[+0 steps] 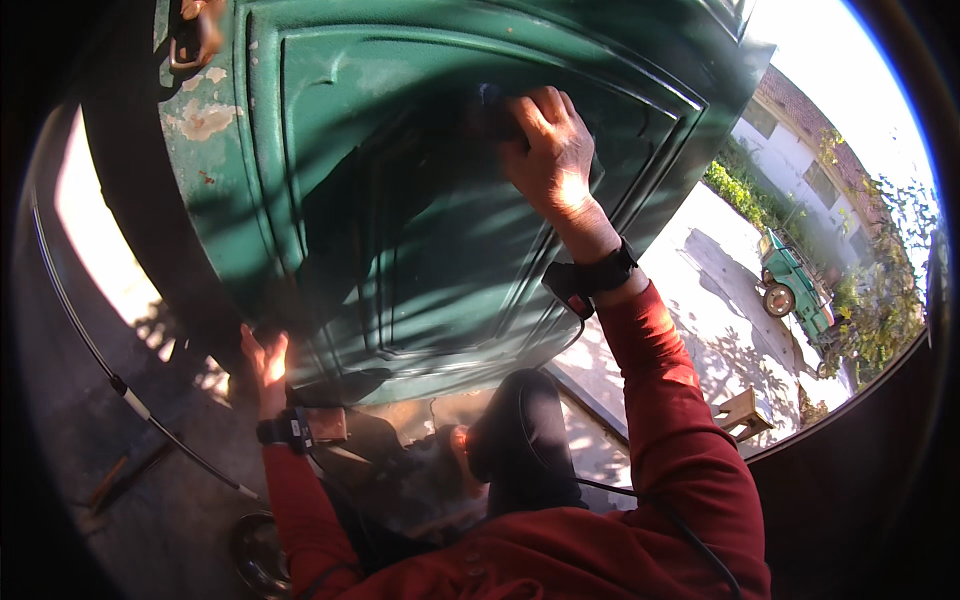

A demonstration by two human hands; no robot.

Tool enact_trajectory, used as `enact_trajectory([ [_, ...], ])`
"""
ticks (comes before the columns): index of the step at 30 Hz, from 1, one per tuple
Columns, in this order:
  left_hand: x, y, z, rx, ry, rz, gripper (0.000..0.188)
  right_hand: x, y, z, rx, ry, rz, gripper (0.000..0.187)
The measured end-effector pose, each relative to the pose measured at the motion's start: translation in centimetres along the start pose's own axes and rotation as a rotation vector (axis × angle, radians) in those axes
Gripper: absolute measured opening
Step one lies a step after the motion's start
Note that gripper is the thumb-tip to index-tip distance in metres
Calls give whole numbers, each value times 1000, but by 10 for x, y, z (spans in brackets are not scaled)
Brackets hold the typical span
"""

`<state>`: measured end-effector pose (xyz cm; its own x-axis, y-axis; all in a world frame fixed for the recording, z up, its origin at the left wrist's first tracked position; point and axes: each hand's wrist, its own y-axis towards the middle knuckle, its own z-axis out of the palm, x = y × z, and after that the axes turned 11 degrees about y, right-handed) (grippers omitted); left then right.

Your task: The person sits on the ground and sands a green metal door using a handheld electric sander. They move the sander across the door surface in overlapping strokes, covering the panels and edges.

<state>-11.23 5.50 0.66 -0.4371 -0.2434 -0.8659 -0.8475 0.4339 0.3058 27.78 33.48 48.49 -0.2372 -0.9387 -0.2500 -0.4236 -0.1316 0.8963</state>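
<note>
A green panelled door [215,240] with moulded frames fills the upper middle of the head view, its paint worn off in patches near the left edge. Against the upper part of its panel is my right hand [552,150], fingers curled and closed. Whatever lies under those fingers is in dark shadow, so I cannot make it out. Low on the left, my left hand [266,358] is beside the door's edge with its fingers stretched apart and nothing in them. I cannot tell whether it touches the door.
Metal door hardware [192,40] sits at the upper left. A thin hose or cable [75,330] curves along the left, near a dark round dish [258,550]. On the right are a small wooden stool [742,412] and a green wheeled vehicle [795,285] on sunlit ground.
</note>
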Motion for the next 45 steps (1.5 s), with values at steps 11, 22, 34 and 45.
enact_trajectory([
  [11, 11, 6, 12, -69, -139, -27, 123, -52, -28, -45, -263, -192, 301, 24],
  [22, 37, 18, 16, -96, 35, 36, 119, 1, 17, 5, -88, -20, -135, 44],
  [34, -23, -9, -12, 17, -71, -16, 109, -43, -140, -35, -133, -162, 299, 25],
  [45, 4, 7, 6, -6, -94, -47, 113, -62, -102, -19, -257, -163, 134, 27],
])
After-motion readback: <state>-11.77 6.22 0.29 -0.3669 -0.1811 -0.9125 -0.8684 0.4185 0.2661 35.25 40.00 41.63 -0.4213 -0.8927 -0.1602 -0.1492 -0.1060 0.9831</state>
